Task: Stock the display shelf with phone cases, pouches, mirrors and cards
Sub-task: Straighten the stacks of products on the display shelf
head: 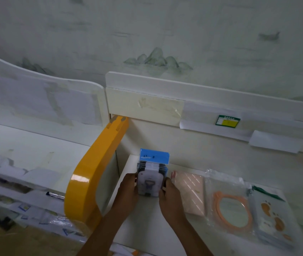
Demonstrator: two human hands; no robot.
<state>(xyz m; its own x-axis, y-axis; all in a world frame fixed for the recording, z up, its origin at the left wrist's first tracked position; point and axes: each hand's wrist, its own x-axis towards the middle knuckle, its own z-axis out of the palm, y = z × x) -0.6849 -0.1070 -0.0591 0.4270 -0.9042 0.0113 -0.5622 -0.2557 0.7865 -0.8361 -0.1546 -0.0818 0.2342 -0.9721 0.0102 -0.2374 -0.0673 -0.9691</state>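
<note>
A row of packaged phone cases point(151, 174) with blue header cards stands upright at the left end of the white display shelf point(147, 224). My left hand point(127, 193) grips the row's left side and my right hand point(171, 194) grips its right side. To the right lie a pink striped pouch point(193, 193), an orange-rimmed mirror point(232, 209) in clear plastic, and a packet printed with orange footprints point(274, 220).
A yellow curved divider point(93, 174) borders the shelf on the left, with a lower white shelf point(27, 145) beyond it. A white back panel carries a green and yellow label point(227, 120). Loose packets point(36, 215) lie at lower left.
</note>
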